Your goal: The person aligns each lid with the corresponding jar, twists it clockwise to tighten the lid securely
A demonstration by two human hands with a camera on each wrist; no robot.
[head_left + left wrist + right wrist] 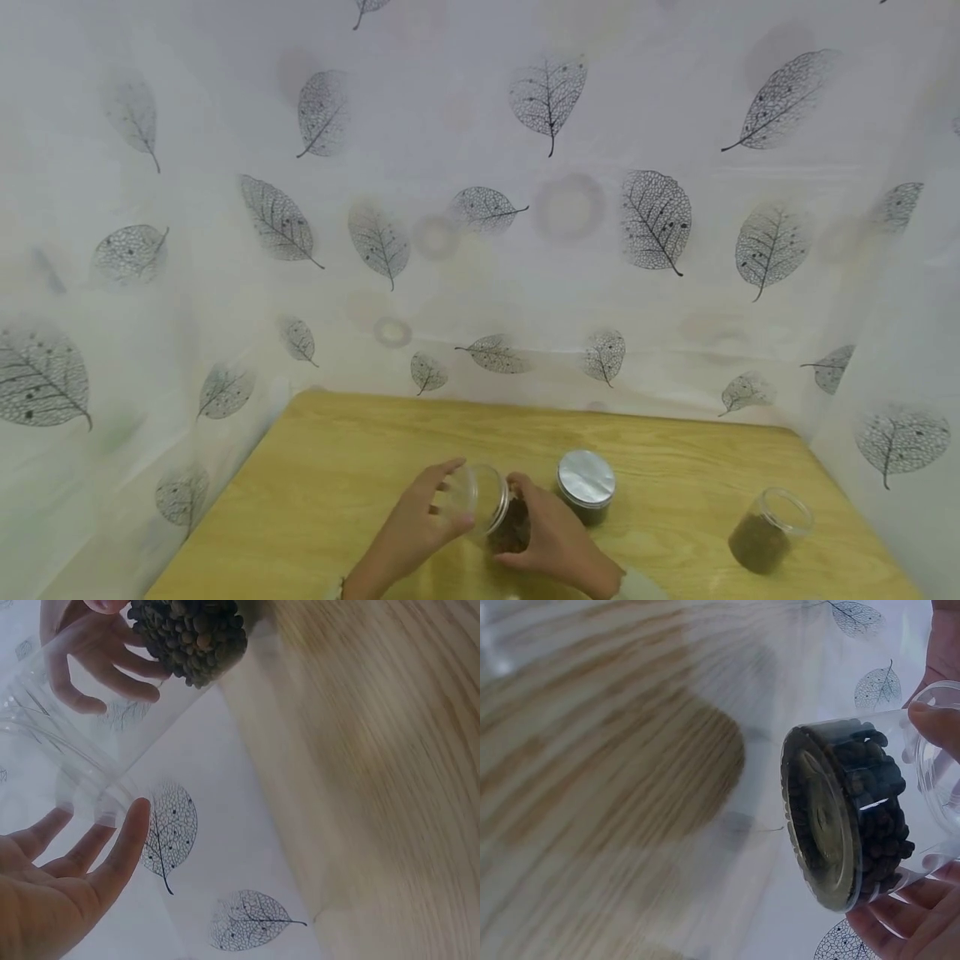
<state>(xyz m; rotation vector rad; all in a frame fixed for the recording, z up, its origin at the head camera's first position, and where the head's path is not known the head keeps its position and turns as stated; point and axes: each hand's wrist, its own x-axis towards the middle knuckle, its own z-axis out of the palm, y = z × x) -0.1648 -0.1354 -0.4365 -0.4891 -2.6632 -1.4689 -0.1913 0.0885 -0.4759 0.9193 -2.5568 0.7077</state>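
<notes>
In the head view my right hand [558,533] grips a clear plastic jar [510,527] around its body. Dark coffee beans [199,637] lie in the jar's lower part. The jar is tilted, its mouth facing my left hand [420,525]. At that mouth, my left fingers and thumb hold a clear round lid [467,492]; whether it touches the rim I cannot tell. Seen from the left wrist, the fingertips [135,817] lie against the clear plastic edge. The right wrist view shows the jar [877,817] from its base.
A jar with a silver top [587,478] and dark contents stands just right of my right hand. Farther right is another clear jar [761,537] with brown contents. The wooden table [360,450] meets a leaf-patterned covering [480,283] at the back and sides.
</notes>
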